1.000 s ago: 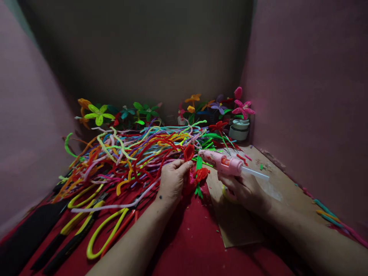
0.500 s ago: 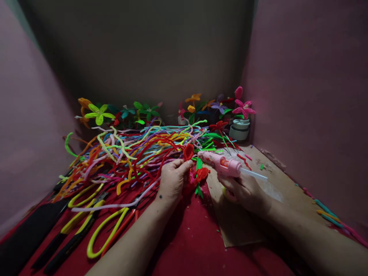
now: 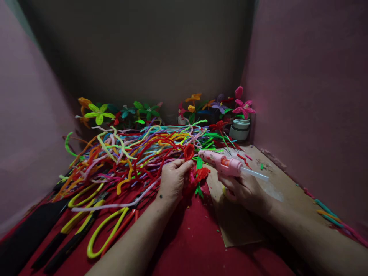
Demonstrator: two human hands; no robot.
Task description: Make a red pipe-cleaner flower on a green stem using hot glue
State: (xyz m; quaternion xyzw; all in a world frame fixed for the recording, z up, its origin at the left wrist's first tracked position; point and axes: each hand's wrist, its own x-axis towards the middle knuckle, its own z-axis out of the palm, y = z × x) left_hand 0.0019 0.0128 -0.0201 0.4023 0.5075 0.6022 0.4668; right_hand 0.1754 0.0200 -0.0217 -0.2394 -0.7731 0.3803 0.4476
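Looking in from my remote seat, I start at the left with the pliers (image 3: 73, 237), lying on the red surface (image 3: 184, 245) below the heap of fuzzy stems (image 3: 149, 147). Next, the left hand (image 3: 174, 178): thumb and fingers pinched together, holding the red loop (image 3: 189, 151) low down so it stands above the fingertips, near mid-view. I judge it light, soft and springy — easily squashed — so its bottom end is the place to grip. A red flower piece (image 3: 202, 174) and a green strip (image 3: 199, 163) show just to its right. Then the pink glue gun (image 3: 221, 165), nozzle pointing left toward the loop, seemingly apart from it. The right hand (image 3: 244, 191) has its fingers curled round the grip; I cannot tell whether the trigger is squeezed. The gun looks stiff and heavier, best held by that grip — away from the nozzle, possibly hot. A clear glue stick (image 3: 255, 174) juts from its back.
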